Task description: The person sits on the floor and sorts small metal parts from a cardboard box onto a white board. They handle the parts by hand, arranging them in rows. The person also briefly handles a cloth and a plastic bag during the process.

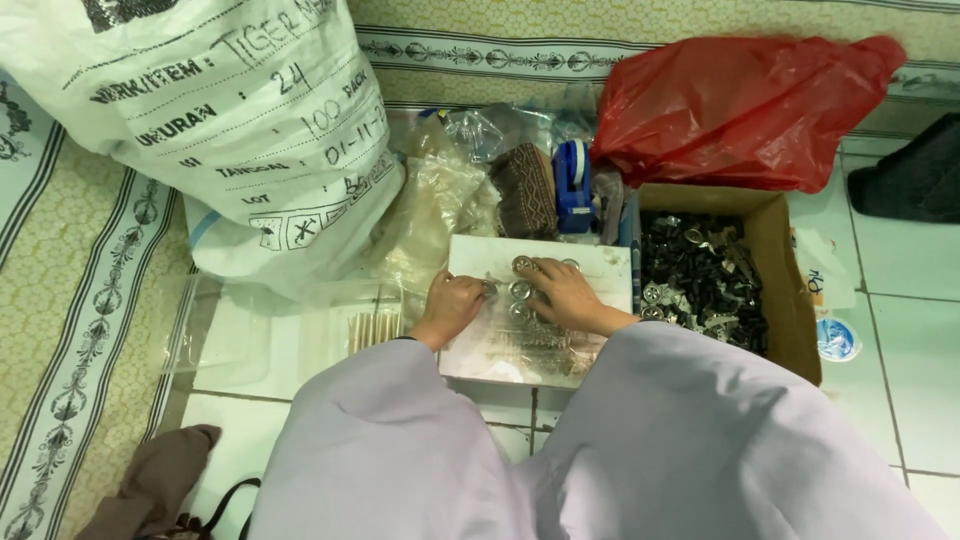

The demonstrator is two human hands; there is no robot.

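Note:
A flat white box lies on the floor in front of me, with a clear plastic sheet and several small round metal pieces on top. My left hand rests at the box's left edge, fingers curled against one round piece. My right hand lies over the middle of the box, fingertips touching the round pieces. Both arms wear wide pale lilac sleeves that hide the box's near edge.
A cardboard box of dark and silvery small parts stands at right. Behind lie a red plastic bag, a blue tape dispenser, crumpled clear bags and a large white woven sack. A patterned mat covers the floor at left.

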